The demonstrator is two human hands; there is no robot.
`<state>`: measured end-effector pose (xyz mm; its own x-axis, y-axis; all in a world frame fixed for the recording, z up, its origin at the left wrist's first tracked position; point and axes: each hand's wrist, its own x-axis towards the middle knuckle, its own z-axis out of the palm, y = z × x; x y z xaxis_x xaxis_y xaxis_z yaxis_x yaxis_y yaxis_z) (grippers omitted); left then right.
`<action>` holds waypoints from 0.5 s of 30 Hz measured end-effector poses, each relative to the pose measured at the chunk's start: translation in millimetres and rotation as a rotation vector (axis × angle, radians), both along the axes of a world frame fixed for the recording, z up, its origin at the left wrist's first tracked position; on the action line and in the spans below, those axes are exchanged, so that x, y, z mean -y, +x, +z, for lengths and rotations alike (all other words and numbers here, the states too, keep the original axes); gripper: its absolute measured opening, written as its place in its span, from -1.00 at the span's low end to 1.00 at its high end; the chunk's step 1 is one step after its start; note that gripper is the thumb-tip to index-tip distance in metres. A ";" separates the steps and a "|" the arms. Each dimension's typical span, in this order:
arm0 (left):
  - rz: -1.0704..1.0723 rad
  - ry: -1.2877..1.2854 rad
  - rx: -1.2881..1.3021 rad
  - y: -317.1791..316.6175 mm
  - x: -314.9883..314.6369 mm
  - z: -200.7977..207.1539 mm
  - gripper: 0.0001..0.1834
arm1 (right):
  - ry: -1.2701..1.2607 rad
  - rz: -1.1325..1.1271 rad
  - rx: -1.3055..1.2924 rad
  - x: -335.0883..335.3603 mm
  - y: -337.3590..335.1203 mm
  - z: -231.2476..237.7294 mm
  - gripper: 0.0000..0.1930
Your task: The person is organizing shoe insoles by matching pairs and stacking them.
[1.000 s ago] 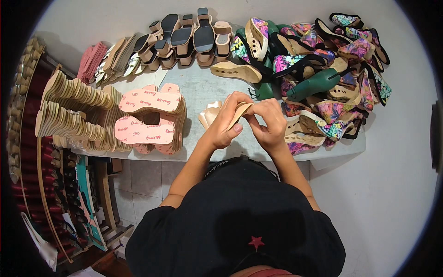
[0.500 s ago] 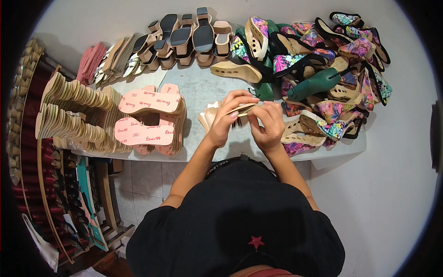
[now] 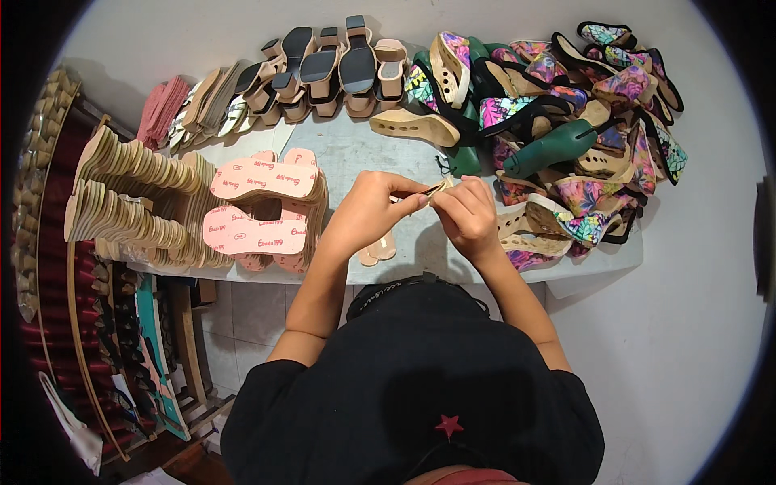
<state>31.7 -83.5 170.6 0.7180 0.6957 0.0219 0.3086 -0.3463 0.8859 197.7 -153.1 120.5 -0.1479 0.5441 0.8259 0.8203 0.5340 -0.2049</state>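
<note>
Above the middle of the table, my two hands meet over a small, thin beige piece (image 3: 437,191). My left hand (image 3: 378,208) grips one end between thumb and fingers. The other end is pinched in my right hand (image 3: 469,212), whose bent fingers hide much of it, and its exact kind does not show. Partly covered by my left hand and wrist, some flat beige pieces (image 3: 380,249) lie on the table. Nearest my right hand are wooden wedge soles (image 3: 517,228) at the edge of the shoe pile.
Stacked pink printed insoles (image 3: 267,179) stand left of my hands, beside rows of thin beige soles (image 3: 133,214). Block-heeled sandals (image 3: 356,69) line the wall. Colourful wedge shoes (image 3: 598,182) and green shoe lasts (image 3: 558,148) crowd the right of the grey table (image 3: 339,145).
My left hand has turned, its back now upward, and shifted slightly left and down. The right fingers have curled over the beige piece. More of the flat pieces' lower end shows on the table.
</note>
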 end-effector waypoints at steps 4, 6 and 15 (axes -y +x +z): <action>0.032 0.071 -0.040 4.8 5.1 1.6 -0.78 | -0.001 0.000 0.002 1.2 0.9 -2.0 -0.83; 0.044 0.153 -0.010 6.4 6.1 -2.8 -0.81 | 0.012 -0.017 -0.005 1.9 0.9 -2.2 -0.83; -0.041 0.134 0.129 9.2 4.2 -2.9 -0.87 | 0.036 -0.049 -0.029 4.4 2.4 -4.2 -0.83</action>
<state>40.9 -87.7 167.7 0.7312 0.6504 0.2058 0.1788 -0.4739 0.8623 200.1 -157.5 116.3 -0.0980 0.5199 0.8486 0.8394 0.5012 -0.2101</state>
